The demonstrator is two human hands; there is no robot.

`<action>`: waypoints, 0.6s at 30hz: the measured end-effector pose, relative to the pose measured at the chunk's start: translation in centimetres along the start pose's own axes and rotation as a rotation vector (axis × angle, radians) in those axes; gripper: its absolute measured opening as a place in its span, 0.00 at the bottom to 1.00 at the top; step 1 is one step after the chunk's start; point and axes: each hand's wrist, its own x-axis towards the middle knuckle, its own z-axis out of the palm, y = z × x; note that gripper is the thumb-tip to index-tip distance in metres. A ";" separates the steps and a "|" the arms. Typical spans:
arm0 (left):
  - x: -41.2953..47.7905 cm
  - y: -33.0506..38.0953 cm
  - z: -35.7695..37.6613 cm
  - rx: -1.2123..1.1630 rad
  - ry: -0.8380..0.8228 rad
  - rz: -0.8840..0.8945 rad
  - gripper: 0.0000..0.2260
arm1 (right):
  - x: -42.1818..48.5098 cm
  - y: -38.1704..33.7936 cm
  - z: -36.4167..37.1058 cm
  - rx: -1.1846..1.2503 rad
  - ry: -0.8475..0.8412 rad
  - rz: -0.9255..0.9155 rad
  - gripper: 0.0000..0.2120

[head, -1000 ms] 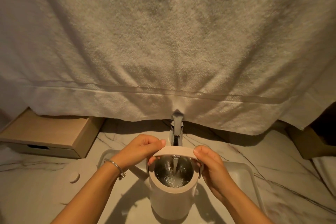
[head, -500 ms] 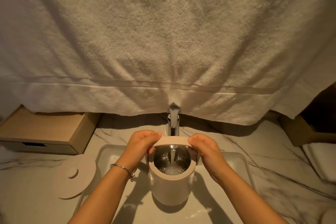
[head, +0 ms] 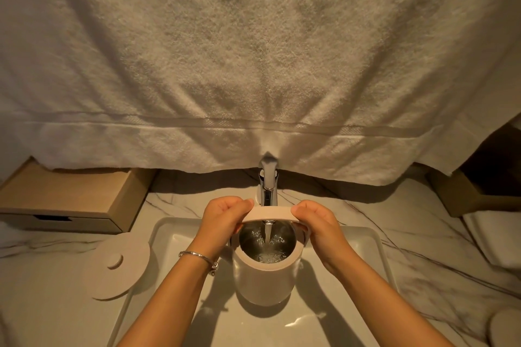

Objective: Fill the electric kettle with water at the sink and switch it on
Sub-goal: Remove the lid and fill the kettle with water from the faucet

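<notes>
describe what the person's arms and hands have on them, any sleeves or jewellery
No sleeves show: both forearms are bare down to the picture's edge. The left hand has a thin silvery bracelet at its wrist, with a small clasp or charm hanging from it. The right hand and its wrist carry nothing. No rings, gloves or watch show on either hand.

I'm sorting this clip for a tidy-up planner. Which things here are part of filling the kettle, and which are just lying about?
In use: kettle, gripped at its top handle by the left hand and right hand; running tap; sink; kettle lid, off, on the counter.
Lying about: hanging towel; wooden drawer box; brown box at right.
</notes>
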 end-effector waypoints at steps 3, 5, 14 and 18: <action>-0.1 -0.1 0.0 -0.008 -0.010 -0.002 0.21 | 0.0 0.2 0.0 0.002 0.001 0.000 0.13; -0.1 -0.2 -0.1 -0.011 -0.006 -0.009 0.21 | 0.0 0.2 0.1 -0.009 0.005 0.005 0.15; -0.3 -0.6 0.0 0.001 -0.015 -0.029 0.19 | -0.4 0.5 0.3 0.011 -0.012 0.021 0.11; -0.3 -0.8 0.2 -0.001 -0.022 -0.041 0.20 | -0.5 1.0 0.2 0.016 -0.003 0.030 0.16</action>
